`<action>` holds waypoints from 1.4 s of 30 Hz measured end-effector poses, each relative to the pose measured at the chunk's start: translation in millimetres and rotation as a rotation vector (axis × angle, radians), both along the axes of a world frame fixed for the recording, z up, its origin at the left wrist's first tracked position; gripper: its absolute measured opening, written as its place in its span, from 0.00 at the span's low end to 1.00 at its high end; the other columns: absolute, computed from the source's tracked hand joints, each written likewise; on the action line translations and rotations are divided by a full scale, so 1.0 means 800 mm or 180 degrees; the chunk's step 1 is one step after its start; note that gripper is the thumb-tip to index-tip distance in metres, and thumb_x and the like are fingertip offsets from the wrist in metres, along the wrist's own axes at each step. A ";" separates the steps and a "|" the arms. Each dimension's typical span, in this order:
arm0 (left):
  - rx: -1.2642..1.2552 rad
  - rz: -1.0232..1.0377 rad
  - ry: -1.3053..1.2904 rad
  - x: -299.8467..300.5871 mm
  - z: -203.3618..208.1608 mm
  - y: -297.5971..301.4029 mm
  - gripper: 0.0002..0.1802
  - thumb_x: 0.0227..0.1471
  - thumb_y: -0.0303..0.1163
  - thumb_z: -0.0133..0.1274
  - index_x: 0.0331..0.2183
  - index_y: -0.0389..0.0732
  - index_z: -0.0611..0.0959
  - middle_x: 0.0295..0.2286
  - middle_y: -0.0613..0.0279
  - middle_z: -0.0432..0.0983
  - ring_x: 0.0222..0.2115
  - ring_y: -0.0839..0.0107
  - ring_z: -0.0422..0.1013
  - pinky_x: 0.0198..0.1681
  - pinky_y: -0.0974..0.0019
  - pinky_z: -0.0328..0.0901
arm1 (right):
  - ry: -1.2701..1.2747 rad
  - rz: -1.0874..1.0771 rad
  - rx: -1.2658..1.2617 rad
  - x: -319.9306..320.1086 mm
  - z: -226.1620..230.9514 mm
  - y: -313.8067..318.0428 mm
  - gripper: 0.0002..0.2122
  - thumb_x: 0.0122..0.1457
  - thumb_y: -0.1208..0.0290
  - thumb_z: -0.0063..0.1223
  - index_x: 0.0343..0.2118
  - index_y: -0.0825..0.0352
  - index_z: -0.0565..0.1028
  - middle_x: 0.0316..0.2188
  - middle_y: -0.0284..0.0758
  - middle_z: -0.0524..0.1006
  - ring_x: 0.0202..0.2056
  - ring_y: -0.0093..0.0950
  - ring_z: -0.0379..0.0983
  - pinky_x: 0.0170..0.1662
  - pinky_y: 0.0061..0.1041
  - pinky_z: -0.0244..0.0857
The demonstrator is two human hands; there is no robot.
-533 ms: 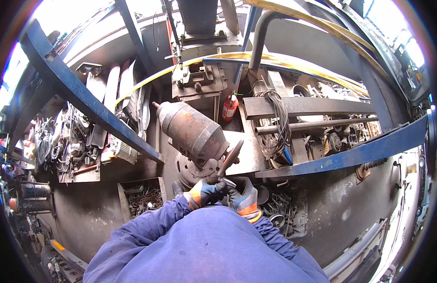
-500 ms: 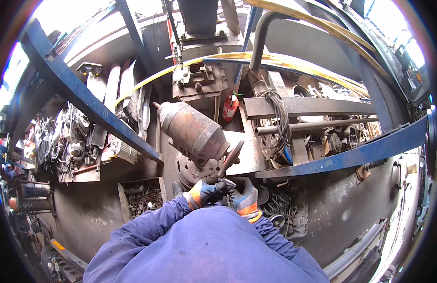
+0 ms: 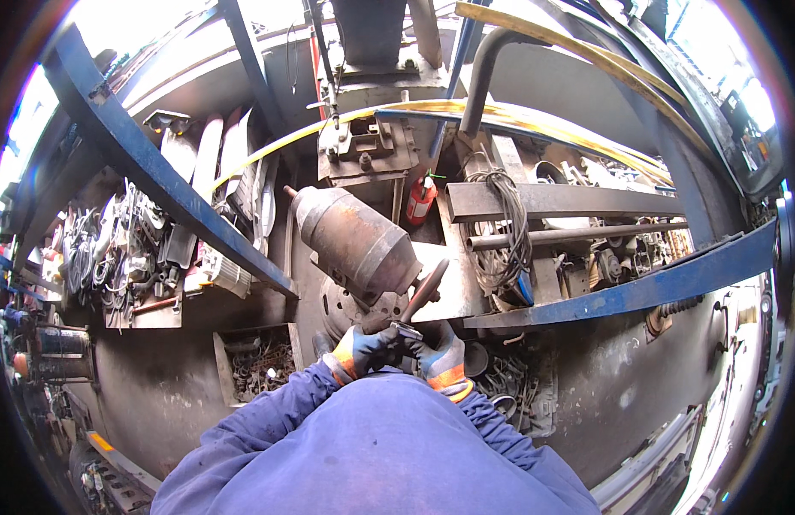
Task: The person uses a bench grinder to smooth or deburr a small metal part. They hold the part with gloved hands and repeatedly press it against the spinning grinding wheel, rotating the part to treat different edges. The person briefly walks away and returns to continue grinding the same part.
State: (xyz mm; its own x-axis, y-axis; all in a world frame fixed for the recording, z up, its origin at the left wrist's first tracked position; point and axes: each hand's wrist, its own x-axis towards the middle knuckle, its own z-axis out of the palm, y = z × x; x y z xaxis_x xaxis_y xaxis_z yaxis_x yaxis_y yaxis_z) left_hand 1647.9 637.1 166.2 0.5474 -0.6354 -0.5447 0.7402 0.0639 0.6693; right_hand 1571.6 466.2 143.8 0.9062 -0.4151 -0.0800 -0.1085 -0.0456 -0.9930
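Close to my chest, my left hand (image 3: 368, 347) and my right hand (image 3: 438, 354), both in gloves of grey, dark and orange, are closed around a small flat shiny metal piece (image 3: 407, 330). Its exact kind is too small to make out, and the fingers hide part of it. Just beyond the hands stands a rusty metal cylinder (image 3: 356, 240), tilted, above a round base with holes (image 3: 335, 307). A worn reddish-brown bar (image 3: 426, 290) slants up right behind the metal piece.
A bin of metal scraps (image 3: 262, 365) is left of my hands, more loose metal parts (image 3: 519, 378) to the right. Blue beams (image 3: 170, 206) cross both sides. Farther off are a red fire extinguisher (image 3: 420, 202), coiled cable (image 3: 506, 227) and a heavy metal stand (image 3: 367, 154).
The small metal piece has turned in my fingers, and my left hand has shifted slightly left. The whole view has moved a little; both hands stay together on the piece.
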 end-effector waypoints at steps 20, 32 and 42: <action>-0.0842 0.0185 0.1500 -0.009 -0.035 0.018 0.19 0.59 0.44 0.48 0.43 0.39 0.80 0.34 0.57 0.78 0.33 0.63 0.75 0.30 0.63 0.70 | -0.0082 0.0072 0.1135 -0.017 0.031 -0.030 0.13 0.54 0.73 0.64 0.39 0.72 0.73 0.32 0.36 0.79 0.32 0.23 0.76 0.37 0.22 0.71; -0.0614 0.0837 0.1681 -0.015 0.009 0.007 0.21 0.63 0.39 0.35 0.53 0.44 0.73 0.41 0.58 0.77 0.39 0.66 0.76 0.33 0.64 0.76 | 0.0671 0.0437 0.2094 -0.029 0.019 -0.058 0.12 0.59 0.76 0.47 0.46 0.65 0.68 0.29 0.36 0.74 0.24 0.28 0.72 0.25 0.29 0.70; -0.1172 0.0179 0.1662 -0.008 -0.024 -0.017 0.14 0.63 0.41 0.36 0.34 0.47 0.75 0.21 0.65 0.71 0.17 0.71 0.66 0.17 0.71 0.61 | 0.0670 0.0647 0.0836 -0.023 -0.019 -0.003 0.20 0.48 0.67 0.69 0.43 0.69 0.76 0.32 0.34 0.80 0.33 0.25 0.74 0.40 0.23 0.69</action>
